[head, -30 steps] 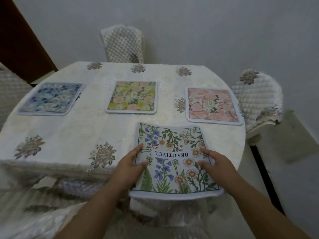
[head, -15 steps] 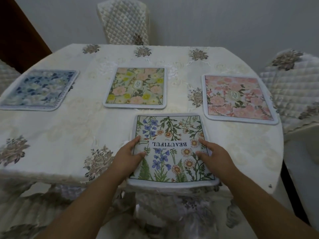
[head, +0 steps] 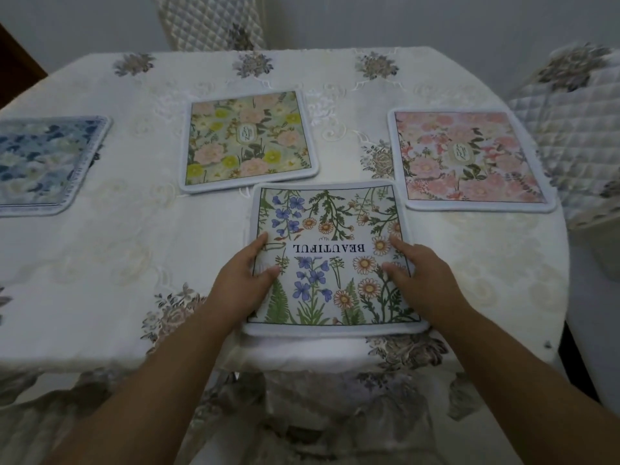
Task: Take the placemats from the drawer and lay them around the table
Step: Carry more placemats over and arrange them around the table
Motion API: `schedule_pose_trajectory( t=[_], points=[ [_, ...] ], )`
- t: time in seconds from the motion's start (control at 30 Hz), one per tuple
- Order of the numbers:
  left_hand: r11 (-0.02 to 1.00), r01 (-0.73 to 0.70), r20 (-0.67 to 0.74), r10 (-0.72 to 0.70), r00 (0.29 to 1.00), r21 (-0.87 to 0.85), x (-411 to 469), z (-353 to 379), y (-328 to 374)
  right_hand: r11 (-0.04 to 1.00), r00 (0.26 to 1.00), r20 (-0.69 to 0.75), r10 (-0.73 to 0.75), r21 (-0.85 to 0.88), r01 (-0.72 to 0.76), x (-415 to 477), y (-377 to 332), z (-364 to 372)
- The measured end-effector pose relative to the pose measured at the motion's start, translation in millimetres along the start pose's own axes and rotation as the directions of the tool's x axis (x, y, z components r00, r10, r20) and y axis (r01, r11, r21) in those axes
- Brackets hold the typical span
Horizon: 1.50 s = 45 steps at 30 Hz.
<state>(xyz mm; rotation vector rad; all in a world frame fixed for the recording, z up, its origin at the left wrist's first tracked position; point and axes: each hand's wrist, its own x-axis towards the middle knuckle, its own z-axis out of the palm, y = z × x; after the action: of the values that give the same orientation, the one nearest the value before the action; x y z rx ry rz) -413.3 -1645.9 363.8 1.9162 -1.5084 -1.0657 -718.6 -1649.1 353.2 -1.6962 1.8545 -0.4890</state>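
A white placemat printed with blue and orange flowers and the word BEAUTIFUL (head: 330,229) lies on the near edge of the table (head: 100,263). My left hand (head: 240,285) grips its left side and my right hand (head: 424,280) grips its right side, thumbs on top. Its far corners almost touch two other mats. Three more placemats lie flat: a blue one (head: 43,162) at the left, a yellow and pink one (head: 246,139) in the middle, and a pink one (head: 466,159) at the right.
A cream embroidered cloth covers the table and hangs over its near edge (head: 302,397). Quilted chair covers stand at the far side (head: 208,21) and at the right (head: 577,122). A dark door frame (head: 13,58) is at the far left.
Both hands have slid the BEAUTIFUL placemat further onto the table, toward the two mats behind it. The camera has moved closer and tilted down.
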Motion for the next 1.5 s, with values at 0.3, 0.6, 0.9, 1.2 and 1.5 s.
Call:
schedule_pose_trajectory(
  t=[0.3,0.6,0.9,1.2,1.5],
  points=[
    [0.984,-0.031,-0.019,0.035,0.999,0.175,1.4,-1.7,-12.6,0.994,0.995,0.012,-0.1,-0.034,0.1,-6.3,-1.6,8.6],
    [0.741,-0.166,-0.045,0.256,0.966,0.651,-32.7,36.3,-8.0,0.905,0.991,-0.076,-0.111,-0.419,0.069,-35.4,-11.6,21.2],
    [0.677,-0.277,0.119,0.271,0.955,0.682,-27.3,39.7,-28.8,0.848,0.959,0.165,-0.229,-0.449,0.28,-63.5,3.9,42.3],
    [0.744,-0.235,0.027,0.281,0.959,0.626,47.2,47.4,12.9,0.94,0.984,0.028,-0.176,-0.293,0.177,35.0,-41.1,39.8],
    [0.766,-0.062,-0.141,0.196,0.97,0.639,64.9,51.0,0.1,0.899,0.992,-0.07,-0.109,-0.433,0.069,64.4,-25.0,57.3]
  ],
)
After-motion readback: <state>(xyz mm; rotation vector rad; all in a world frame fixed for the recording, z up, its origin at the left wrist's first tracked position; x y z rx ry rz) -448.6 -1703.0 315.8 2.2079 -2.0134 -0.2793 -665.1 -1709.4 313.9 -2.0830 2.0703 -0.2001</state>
